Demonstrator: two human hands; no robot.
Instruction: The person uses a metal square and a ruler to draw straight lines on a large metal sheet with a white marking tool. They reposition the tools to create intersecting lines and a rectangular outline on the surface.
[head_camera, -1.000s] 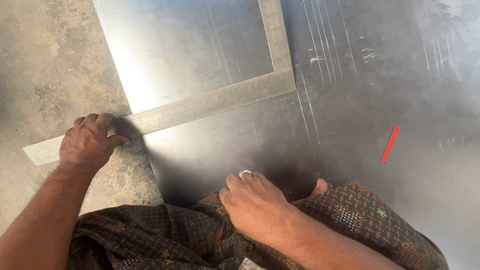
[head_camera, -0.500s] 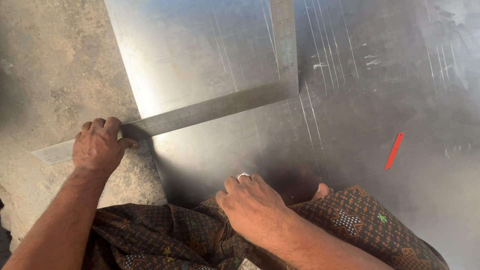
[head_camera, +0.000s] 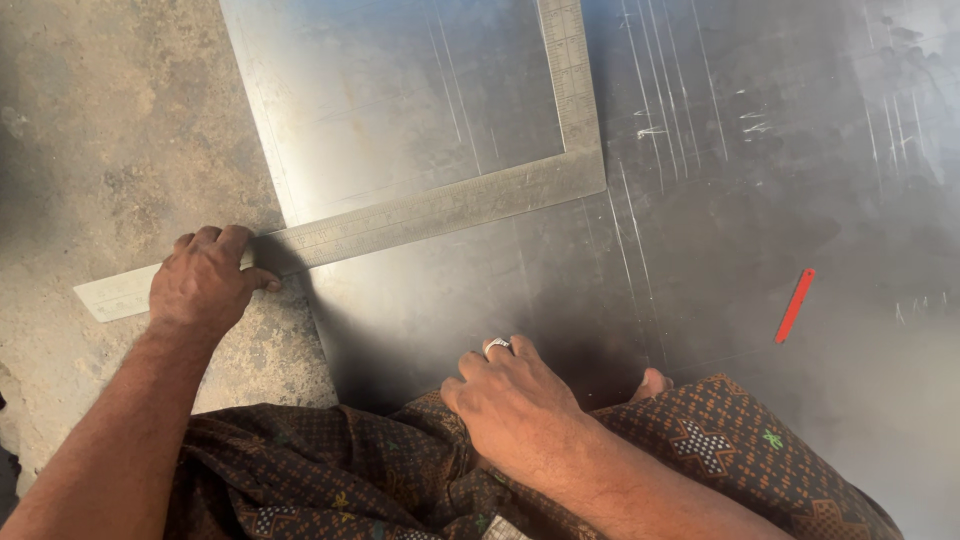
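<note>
On the floor, sheet: a large grey metal sheet (head_camera: 720, 200) lies flat on the concrete floor (head_camera: 110, 120); I see scribed lines and scratches across it.
Lap cloth: a brown patterned cloth (head_camera: 720, 450) covers my legs at the sheet's near edge, with a toe showing just beside it.
Square: a steel framing square (head_camera: 440, 205) lies on the sheet, its long arm running left past the sheet's edge onto the floor, its short arm running away from me.
Left hand (head_camera: 205, 280): fingers curled, pressing down on the long arm's left end, right at the sheet's edge.
Right hand (head_camera: 520, 405): loosely curled, ring on one finger, resting on the cloth; I cannot tell whether it holds anything.
Marker: a small red pencil (head_camera: 795, 305) lies on the sheet, well apart to the right.
Doing it well: I judge steady downward pressure and a square seated flush against the sheet's edge matter most.
</note>
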